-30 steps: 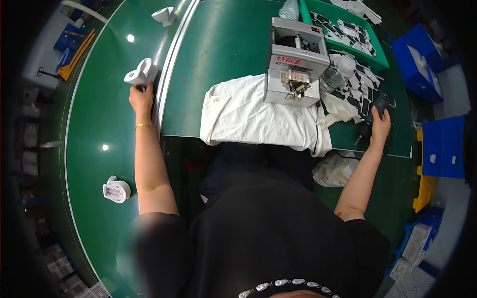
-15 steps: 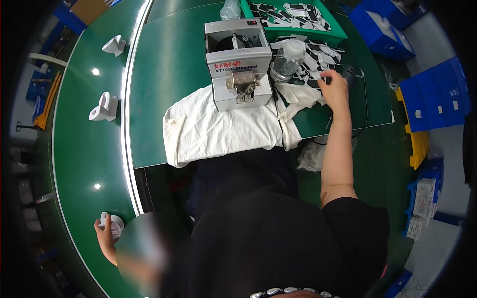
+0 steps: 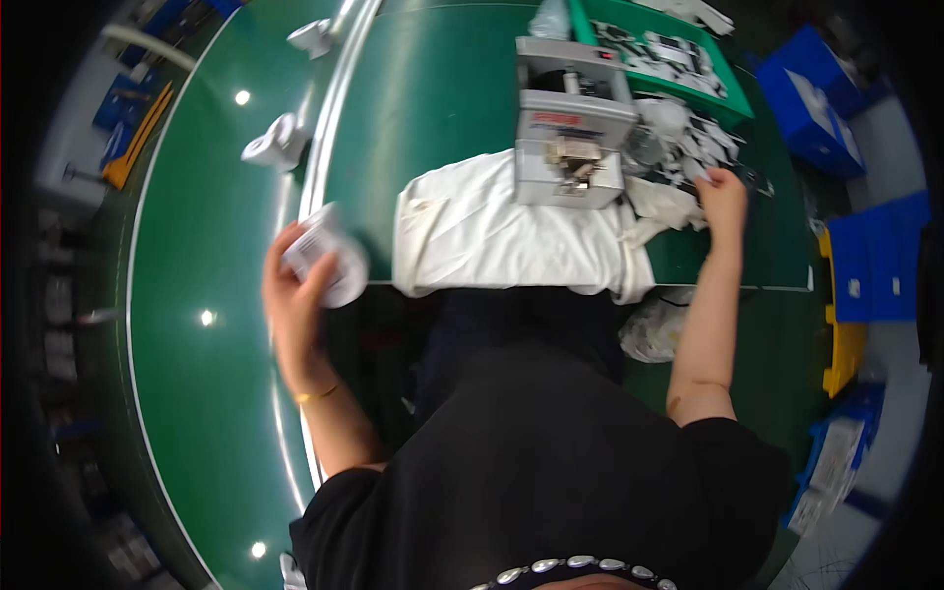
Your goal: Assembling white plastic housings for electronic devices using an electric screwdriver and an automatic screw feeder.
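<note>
My left hand point(image 3: 295, 290) is closed around a white plastic part with a round, cup-like end point(image 3: 339, 270), held at the left edge of the bench. The part is smeared by motion. My right hand point(image 3: 725, 202) pinches a small white piece point(image 3: 701, 177) at the near side of a pile of black and white flat pieces point(image 3: 706, 146). Between the hands a white cloth point(image 3: 511, 241) covers the bench front, under a grey tabletop machine point(image 3: 575, 128) with a metal fitting on its face. A clear bottle with a white top point(image 3: 644, 147) stands right beside the machine.
Two more white parts point(image 3: 275, 146) point(image 3: 313, 37) stand on the green conveyor-like surface point(image 3: 202, 246) to the left. Behind the pile is a green bin point(image 3: 742, 103) of similar flat pieces. Blue bins point(image 3: 880, 251) line the right side; a plastic bag point(image 3: 654, 329) hangs below the bench.
My left hand has brought the white part from the lower left up to the bench edge. My right hand, then reaching over the pile, now pinches a piece. The whole view has shifted.
</note>
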